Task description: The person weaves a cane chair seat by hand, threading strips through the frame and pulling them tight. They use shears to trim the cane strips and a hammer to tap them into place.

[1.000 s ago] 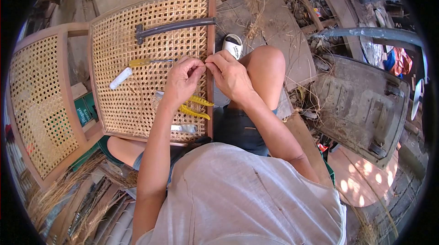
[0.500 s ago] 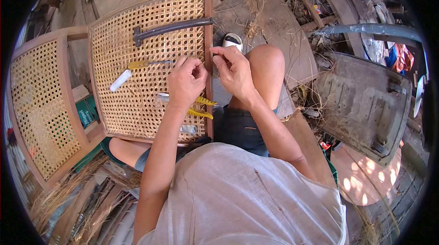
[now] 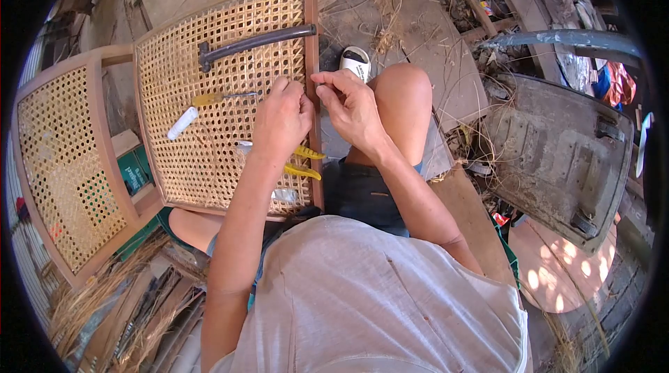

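Observation:
A wooden chair frame with a woven cane panel (image 3: 174, 171) lies across the lap. Over the panel's right edge, my left hand (image 3: 282, 117) is closed, its fingers curled on something I cannot make out. Beside the frame's right rail, my right hand (image 3: 350, 110) has thumb and forefinger pinched; anything between them is too small to tell. A dark hammer (image 3: 258, 42) rests on the cane above my hands. A yellow-handled awl (image 3: 209, 99) and a white object (image 3: 182, 123) lie to the left. Scissors with yellow handles (image 3: 303, 172) are partly under my left wrist.
The second cane panel (image 3: 70, 157) stretches to the far left. A dirty plastic lid-like slab (image 3: 557, 157) and a round board (image 3: 568, 265) are at the right. A white slipper (image 3: 356, 63) is beyond the frame. Loose cane strands and boards cover the ground.
Both hands have shifted slightly. My left hand has turned, with its knuckles more upward, and my right fingertips have come a little nearer the rail. The tools stay on the cane.

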`<state>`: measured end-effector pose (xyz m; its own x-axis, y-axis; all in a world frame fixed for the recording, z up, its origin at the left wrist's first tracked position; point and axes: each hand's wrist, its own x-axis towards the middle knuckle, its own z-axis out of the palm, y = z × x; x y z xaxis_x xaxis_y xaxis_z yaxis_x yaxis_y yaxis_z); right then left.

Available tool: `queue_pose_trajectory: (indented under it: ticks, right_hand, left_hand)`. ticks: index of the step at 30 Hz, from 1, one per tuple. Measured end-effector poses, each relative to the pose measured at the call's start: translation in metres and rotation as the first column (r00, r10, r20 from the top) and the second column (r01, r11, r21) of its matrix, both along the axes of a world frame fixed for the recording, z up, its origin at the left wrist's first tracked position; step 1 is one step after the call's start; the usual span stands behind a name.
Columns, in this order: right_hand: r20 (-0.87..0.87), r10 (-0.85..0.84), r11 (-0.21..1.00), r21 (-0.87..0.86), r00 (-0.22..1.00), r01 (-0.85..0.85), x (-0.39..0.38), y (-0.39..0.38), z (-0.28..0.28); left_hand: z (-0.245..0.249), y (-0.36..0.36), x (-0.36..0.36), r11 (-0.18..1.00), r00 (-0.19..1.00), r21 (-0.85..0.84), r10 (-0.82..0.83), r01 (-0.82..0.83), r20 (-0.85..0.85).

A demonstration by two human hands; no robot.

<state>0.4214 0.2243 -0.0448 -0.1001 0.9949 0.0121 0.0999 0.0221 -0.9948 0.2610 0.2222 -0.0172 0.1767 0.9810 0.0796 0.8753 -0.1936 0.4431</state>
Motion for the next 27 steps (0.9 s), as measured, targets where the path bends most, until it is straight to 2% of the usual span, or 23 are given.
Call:
queue_pose_trajectory:
  ticks: [2, 4, 5, 7, 8, 10, 14, 16, 20, 23, 27]
  right_hand:
    - [-0.005, -0.005, 1.0, -0.004, 1.0, 0.005, -0.001, -0.001, 0.0]
    - [-0.008, -0.011, 1.0, -0.007, 1.0, 0.011, -0.001, -0.001, 0.001]
    - [-0.001, -0.007, 1.0, -0.021, 1.0, 0.007, 0.0, -0.001, 0.002]
    - [0.005, 0.003, 0.999, -0.037, 1.0, -0.002, 0.0, -0.002, 0.002]
    - [0.004, 0.0, 0.999, -0.04, 1.0, 0.0, -0.001, -0.002, 0.002]
    - [0.004, 0.001, 0.999, -0.043, 1.0, -0.001, -0.002, -0.001, 0.0]
    - [-0.029, -0.014, 0.999, -0.047, 0.999, 0.013, -0.004, -0.001, -0.002]
    - [-0.044, -0.019, 0.999, -0.05, 0.999, 0.017, -0.005, -0.001, -0.003]
    - [-0.029, -0.02, 0.998, -0.054, 0.999, 0.018, -0.005, 0.0, -0.005]
    - [-0.03, -0.011, 0.998, -0.062, 0.999, 0.009, -0.007, -0.001, -0.004]
    - [-0.041, -0.005, 0.996, -0.092, 0.999, 0.001, -0.007, -0.001, -0.002]
  left_hand:
    - [0.001, 0.0, -0.003, 1.0, 0.999, 0.008, -0.007, 0.008, -0.042]
    - [0.001, -0.001, -0.009, 0.944, 0.959, -0.296, 0.209, -0.146, 0.193]
    - [-0.001, 0.001, -0.015, 0.944, 0.958, -0.297, 0.21, -0.147, 0.193]
    - [-0.006, 0.005, -0.025, 0.788, 0.771, -0.591, 0.481, -0.171, 0.418]
    - [-0.004, 0.007, -0.026, 0.787, 0.769, -0.592, 0.486, -0.176, 0.417]
    - [0.002, 0.014, -0.026, 0.675, 0.69, -0.727, 0.587, -0.127, 0.424]
    - [0.003, 0.022, -0.027, 0.656, 0.71, -0.747, 0.577, -0.108, 0.404]
    - [0.001, 0.022, -0.027, 0.68, 0.757, -0.727, 0.524, -0.096, 0.39]
    - [0.004, 0.022, -0.028, 0.672, 0.724, -0.736, 0.546, -0.08, 0.421]
    - [0.001, 0.021, -0.027, 0.674, 0.68, -0.726, 0.595, -0.133, 0.428]
    - [-0.003, 0.02, -0.02, 0.712, 0.735, -0.664, 0.573, -0.226, 0.364]
